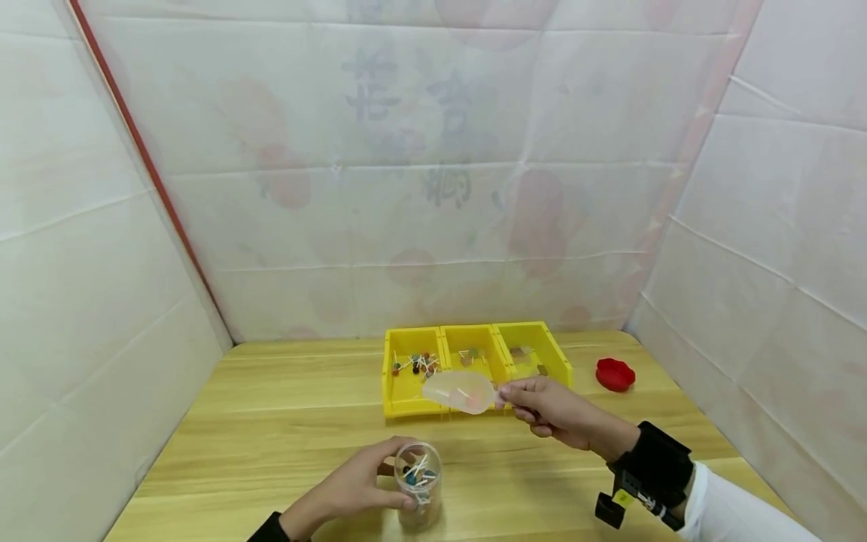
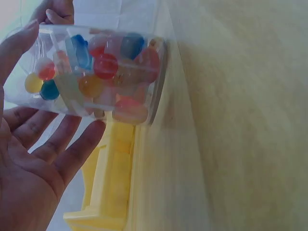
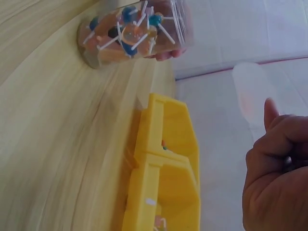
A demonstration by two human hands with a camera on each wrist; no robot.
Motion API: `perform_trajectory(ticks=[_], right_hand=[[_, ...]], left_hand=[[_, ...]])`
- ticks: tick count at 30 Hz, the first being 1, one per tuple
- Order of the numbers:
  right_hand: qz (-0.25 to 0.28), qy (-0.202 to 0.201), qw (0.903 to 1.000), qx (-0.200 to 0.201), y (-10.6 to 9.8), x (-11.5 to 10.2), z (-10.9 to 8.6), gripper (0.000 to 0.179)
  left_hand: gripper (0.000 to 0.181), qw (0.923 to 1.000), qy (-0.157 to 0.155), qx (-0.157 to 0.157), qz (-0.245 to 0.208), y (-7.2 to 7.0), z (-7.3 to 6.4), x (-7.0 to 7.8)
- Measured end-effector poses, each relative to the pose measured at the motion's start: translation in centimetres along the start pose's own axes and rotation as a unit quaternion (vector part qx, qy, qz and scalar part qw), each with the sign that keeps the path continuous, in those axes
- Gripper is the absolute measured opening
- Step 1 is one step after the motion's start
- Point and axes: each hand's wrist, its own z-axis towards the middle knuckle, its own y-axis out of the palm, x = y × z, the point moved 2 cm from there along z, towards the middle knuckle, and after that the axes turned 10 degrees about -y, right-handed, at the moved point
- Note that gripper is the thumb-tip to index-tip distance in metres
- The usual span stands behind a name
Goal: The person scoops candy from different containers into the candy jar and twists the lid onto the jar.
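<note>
My left hand (image 1: pixel 371 480) holds a clear plastic jar (image 1: pixel 427 509) standing on the table, thumb on one side and fingers on the other. Small lollipops (image 2: pixel 105 66) with red, blue and yellow balls fill much of it, and white sticks show at its open mouth. Higher up and to the right, my right hand (image 1: pixel 557 411) pinches the handle of a translucent scoop (image 1: pixel 443 386). A pinkish lollipop (image 1: pixel 473 401) with a white stick lies in the scoop's bowl. In the head view the scoop overlaps the front of a yellow three-compartment bin (image 1: pixel 413 410).
Dark and red lollipops (image 1: pixel 424 364) lie in the bin's left compartment; a few more pieces are in the middle and right ones. A red scalloped lid-like dish (image 1: pixel 615 374) sits at the table's right. White sheeting (image 1: pixel 325 226) walls the wooden table (image 1: pixel 284 399).
</note>
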Motion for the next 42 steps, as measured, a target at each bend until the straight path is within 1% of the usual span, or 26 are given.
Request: perform_trajectory(ticks=[5, 8, 11, 19, 26, 29, 32, 37, 42], right_hand=[[-0.006, -0.006, 0.999, -0.045, -0.1, -0.3, -0.4, 0.036], [-0.023, -0.006, 0.9967, -0.078, 0.0, -0.7, -0.5, 0.037], [-0.04, 0.003, 0.9939, -0.103, 0.3, -1.2, -0.5, 0.037], [-0.111, 0.03, 0.986, -0.121, 1.0, -3.5, -0.2, 0.036], [-0.16, 0.035, 0.9762, -0.142, 1.2, -5.4, 0.1, 0.035], [-0.165, 0.036, 0.9756, -0.14, 1.0, -5.6, 0.1, 0.033], [-0.157, 0.037, 0.9783, -0.131, 0.8, -5.5, 0.2, 0.033], [-0.135, 0.035, 0.9853, -0.098, -0.2, -4.7, 0.3, 0.032], [-0.127, 0.027, 0.9892, -0.069, -1.3, -3.4, 0.6, 0.034]], left_hand=[[0.068, 0.9996, -0.018, 0.02, 0.01, -0.2, 0.5, 0.0], [0.07, 0.9993, -0.027, 0.023, 0.008, -0.2, 0.6, 0.1], [0.07, 0.9992, -0.033, 0.023, 0.004, -0.2, 0.6, 0.1], [0.067, 0.9992, -0.036, 0.018, -0.006, -0.1, 0.5, 0.2], [0.069, 0.9992, -0.036, 0.015, -0.011, -0.2, 0.5, 0.4], [0.071, 0.9992, -0.036, 0.016, -0.008, -0.2, 0.6, 0.4], [0.071, 0.9991, -0.037, 0.018, -0.006, -0.3, 0.6, 0.4], [0.072, 0.9991, -0.035, 0.025, -0.003, -0.1, 0.6, 0.1], [0.073, 0.9991, -0.032, 0.026, 0.005, 0.1, 0.5, -0.1]])
